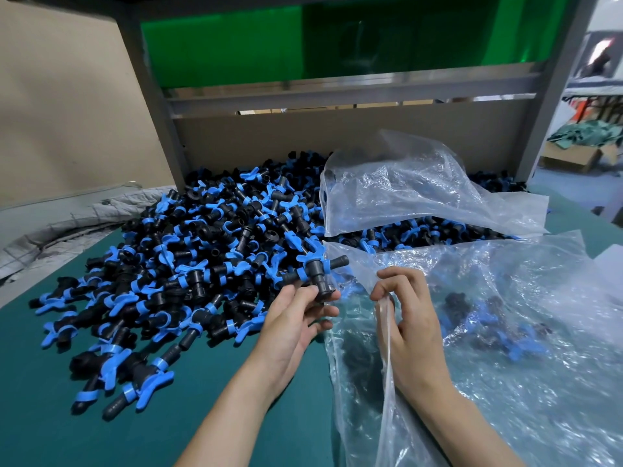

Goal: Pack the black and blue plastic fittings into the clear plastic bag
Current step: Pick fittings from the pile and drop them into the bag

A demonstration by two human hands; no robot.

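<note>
**On the green worktop: a fitting held at the bag's edge**

At the right of the worktop (67, 416) lies the clear plastic bag (526, 382), crumpled and spread toward the near edge. A small cluster of fittings inside (488, 318) shows through the film as dark and blue shapes, blurred by the wrinkles. The right hand (411, 318) has its grip curled on the bag's left rim, pinching a strip of film that hangs down from the fingers. The left hand (296, 318) pinches one black and blue fitting (318, 274) by its lower stem between thumb and fingertips – it is raised above the worktop, right at the bag's edge, where the film overlaps its right side.

Behind and to the left, a big loose pile of fittings (202, 247) covers the worktop from the near left to the back. A second clear bag (421, 190) lies crumpled over the right part of that pile, hiding the fittings beneath it, with more fittings visible between the two bags.

A grey padded cloth (50, 224) lies at the left, beside the pile. A grey metal frame (151, 96) with a green panel (269, 38) stands over the back of the heap. Far right, beyond the worktop, is a cardboard box (573, 156).
</note>
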